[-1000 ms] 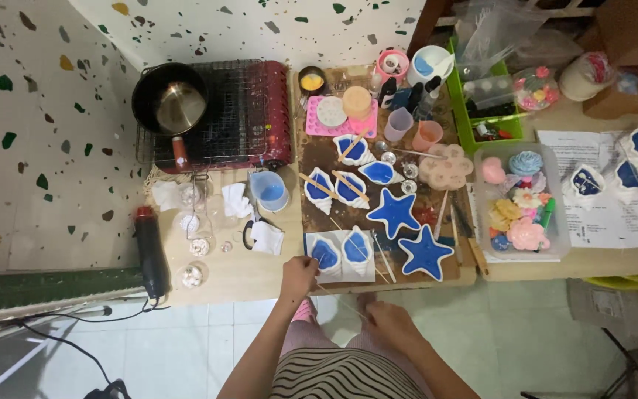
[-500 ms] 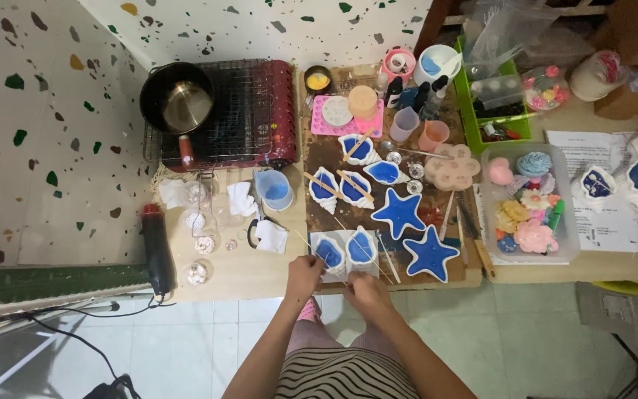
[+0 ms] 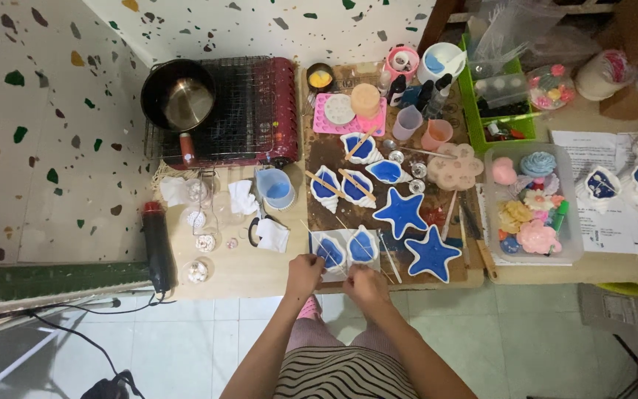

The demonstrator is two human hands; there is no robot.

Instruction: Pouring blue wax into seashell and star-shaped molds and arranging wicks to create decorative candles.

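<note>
My left hand [image 3: 303,273] and my right hand [image 3: 364,281] rest at the near edge of a low table, both touching a clear sheet [image 3: 345,248] that carries two white shell-shaped moulds filled with blue [image 3: 331,253]. The fingers pinch the sheet's near edge. Just beyond lie two blue star moulds [image 3: 401,212], with more blue-filled shell moulds [image 3: 341,188] behind them on a brown board [image 3: 331,151].
A red tabletop stove [image 3: 238,111] with a black pot [image 3: 178,94] stands at the back left. A blue-tinted measuring cup [image 3: 275,188], a black heat tool [image 3: 158,247], a clear box of coloured pieces [image 3: 532,203] and papers [image 3: 611,214] sit around.
My right hand has come up from my lap to the near table edge beside my left hand. The left hand stayed by the shell moulds.
</note>
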